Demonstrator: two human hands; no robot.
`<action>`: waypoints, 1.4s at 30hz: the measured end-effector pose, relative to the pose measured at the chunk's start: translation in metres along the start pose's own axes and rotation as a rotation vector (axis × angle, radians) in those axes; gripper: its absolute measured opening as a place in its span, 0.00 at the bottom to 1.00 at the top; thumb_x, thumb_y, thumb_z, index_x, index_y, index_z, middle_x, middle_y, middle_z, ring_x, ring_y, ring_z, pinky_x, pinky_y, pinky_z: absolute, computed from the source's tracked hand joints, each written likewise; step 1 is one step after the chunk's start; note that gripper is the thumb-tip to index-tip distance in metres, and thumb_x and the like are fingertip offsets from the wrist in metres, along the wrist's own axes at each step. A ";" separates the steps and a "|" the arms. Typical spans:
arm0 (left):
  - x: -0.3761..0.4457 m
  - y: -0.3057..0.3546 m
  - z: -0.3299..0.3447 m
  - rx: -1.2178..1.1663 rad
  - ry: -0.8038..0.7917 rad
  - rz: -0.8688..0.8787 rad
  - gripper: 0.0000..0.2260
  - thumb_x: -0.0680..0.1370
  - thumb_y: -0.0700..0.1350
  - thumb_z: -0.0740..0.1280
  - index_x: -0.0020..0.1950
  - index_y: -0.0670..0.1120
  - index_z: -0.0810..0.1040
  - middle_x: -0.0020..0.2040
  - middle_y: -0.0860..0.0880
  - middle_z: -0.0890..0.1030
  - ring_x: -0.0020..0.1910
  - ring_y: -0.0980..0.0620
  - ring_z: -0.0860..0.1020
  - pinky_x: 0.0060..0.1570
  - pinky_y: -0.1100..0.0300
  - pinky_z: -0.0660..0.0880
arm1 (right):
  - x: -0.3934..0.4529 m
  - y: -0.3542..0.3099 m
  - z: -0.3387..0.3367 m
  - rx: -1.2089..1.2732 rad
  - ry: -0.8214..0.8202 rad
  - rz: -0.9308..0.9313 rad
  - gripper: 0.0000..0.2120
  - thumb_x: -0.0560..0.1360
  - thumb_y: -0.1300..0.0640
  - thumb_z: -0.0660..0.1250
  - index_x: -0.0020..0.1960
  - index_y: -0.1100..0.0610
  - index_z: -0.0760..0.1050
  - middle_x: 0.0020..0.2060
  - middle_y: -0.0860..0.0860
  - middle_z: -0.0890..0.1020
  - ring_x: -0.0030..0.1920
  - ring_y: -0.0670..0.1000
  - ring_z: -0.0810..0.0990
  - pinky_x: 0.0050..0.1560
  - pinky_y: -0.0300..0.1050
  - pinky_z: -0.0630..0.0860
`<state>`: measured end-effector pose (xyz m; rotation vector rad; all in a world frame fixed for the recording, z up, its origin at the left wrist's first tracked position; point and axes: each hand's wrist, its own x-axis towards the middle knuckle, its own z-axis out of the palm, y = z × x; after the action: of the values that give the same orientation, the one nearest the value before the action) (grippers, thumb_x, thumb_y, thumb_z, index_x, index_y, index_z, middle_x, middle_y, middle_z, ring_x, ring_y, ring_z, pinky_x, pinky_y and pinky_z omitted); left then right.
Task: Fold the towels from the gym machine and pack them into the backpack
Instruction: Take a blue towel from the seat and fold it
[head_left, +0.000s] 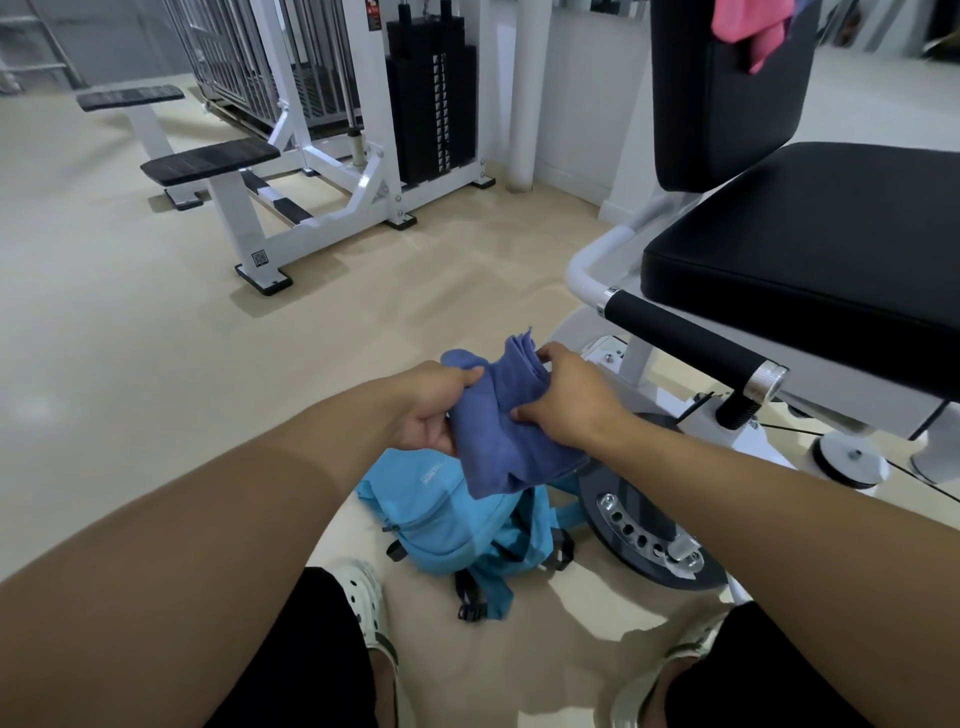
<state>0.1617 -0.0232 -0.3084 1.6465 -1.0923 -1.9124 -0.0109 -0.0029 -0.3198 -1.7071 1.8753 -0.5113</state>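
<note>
Currently folding — left hand (434, 410) is gripping one end of the soft blue towel (506, 421), right hand (569, 400) is pinching its bunched folds | towel is hanging above the light-blue fabric backpack (447, 514) on the floor, probably for packing | pink towel (750, 26) is draping over the padded black backrest (727, 104) — waiting.

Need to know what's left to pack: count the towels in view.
2: a blue cloth towel held in both hands above the light blue backpack; a pink cloth towel draped over the machine's backrest. Others may be hidden.
</note>
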 end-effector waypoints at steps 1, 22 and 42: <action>-0.001 0.000 0.003 -0.015 -0.003 -0.005 0.16 0.86 0.50 0.58 0.67 0.42 0.74 0.60 0.42 0.82 0.53 0.44 0.83 0.43 0.44 0.82 | 0.000 -0.001 0.002 -0.046 0.006 -0.009 0.23 0.70 0.54 0.74 0.61 0.53 0.69 0.45 0.53 0.80 0.45 0.57 0.80 0.43 0.49 0.77; 0.000 0.003 0.002 -0.002 0.072 0.050 0.24 0.78 0.61 0.67 0.59 0.42 0.79 0.53 0.43 0.85 0.51 0.45 0.84 0.50 0.45 0.81 | -0.017 -0.030 0.022 0.231 -0.150 -0.075 0.14 0.79 0.51 0.63 0.62 0.54 0.72 0.50 0.53 0.83 0.49 0.54 0.81 0.51 0.50 0.78; 0.002 0.008 -0.033 -0.169 0.133 0.078 0.13 0.79 0.45 0.72 0.61 0.42 0.80 0.58 0.43 0.84 0.55 0.44 0.83 0.47 0.52 0.80 | 0.005 -0.016 0.003 0.993 -0.232 0.357 0.12 0.74 0.62 0.76 0.56 0.61 0.80 0.47 0.57 0.87 0.45 0.56 0.87 0.41 0.48 0.83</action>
<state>0.1912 -0.0398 -0.3041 1.5890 -0.9027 -1.7670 0.0037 -0.0093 -0.3129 -0.7226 1.3341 -0.8563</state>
